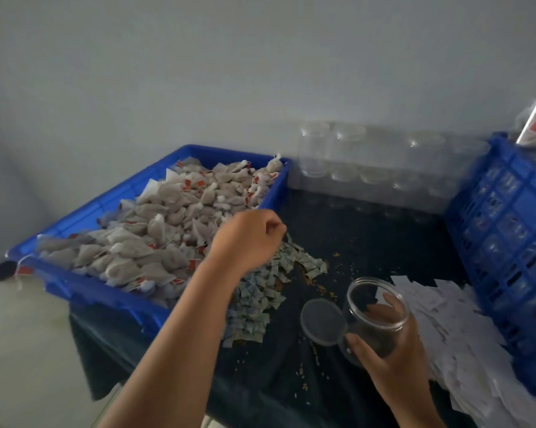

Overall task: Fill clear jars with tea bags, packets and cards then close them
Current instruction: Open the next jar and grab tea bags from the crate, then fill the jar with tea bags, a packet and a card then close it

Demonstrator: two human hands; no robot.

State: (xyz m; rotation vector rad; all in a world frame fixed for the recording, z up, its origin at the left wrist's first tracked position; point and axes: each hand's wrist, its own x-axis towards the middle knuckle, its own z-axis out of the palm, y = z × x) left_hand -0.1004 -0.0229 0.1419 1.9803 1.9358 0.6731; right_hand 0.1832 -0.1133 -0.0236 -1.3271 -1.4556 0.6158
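Holding the jar [371, 338] tipped with its mouth up and to the left, our right hand [393, 361] wraps its grip round the clear wall, thumb on the near left side and fingers behind. We judge the tilt is meant to turn the opening toward the supplies. The jar sits near and right of centre on the bench [368, 236], and its lid [322, 322] lies off, just to its left, so filling comes before closing. We cannot tell whether anything is inside yet.

Our left hand [248, 239] hangs over the far end of the packets [257, 301], beside the tray [75, 288] heaped with tea bags [155, 230]. Its grip is curled tight, but we cannot tell whether it pinches anything.

Everything is laid out around the jar: packets to its left, cards [445, 335] to its right, empty jars [347, 156] along the far edge, a crate [507, 248] at the right.
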